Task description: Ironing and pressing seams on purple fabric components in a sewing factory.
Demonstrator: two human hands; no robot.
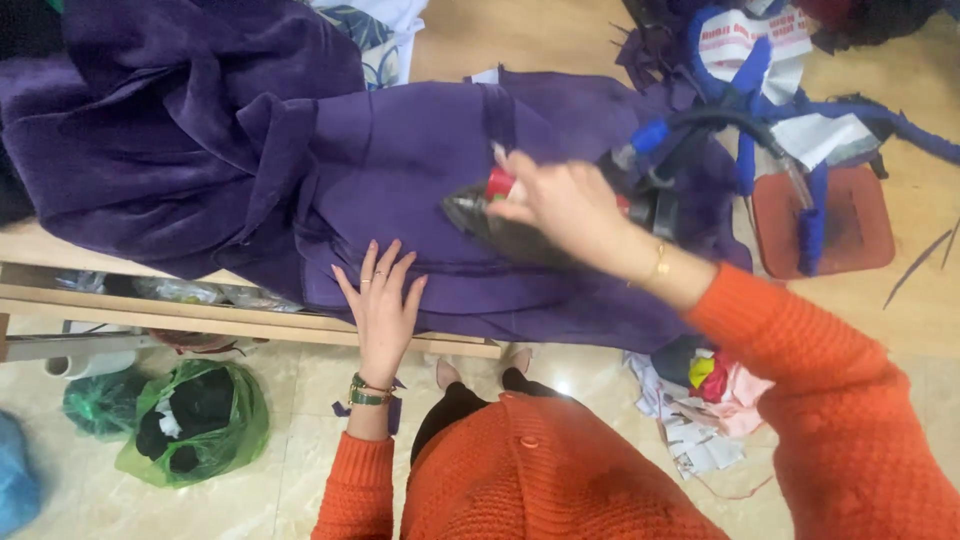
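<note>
The right hand (565, 205) is wrapped around the handle of an iron (505, 232). The iron sits on the purple cloth (400, 160), near the middle of it. The picture is a bit blurry there, so the iron's shape is hard to see.

The left hand (382, 310) lies flat on the cloth with its fingers spread out. It holds nothing. It is just below the iron, close to the near edge of the cloth, and the two hands are a little apart.

The cloth is spread over a wooden table (200, 322). More purple cloth is piled up at the far left of it. A hose (735, 125) with blue wrapping runs from the iron toward the right. A red pad (845, 222) lies to the right of the cloth. A green bag (195, 420) sits on the floor below the cloth's left side.
</note>
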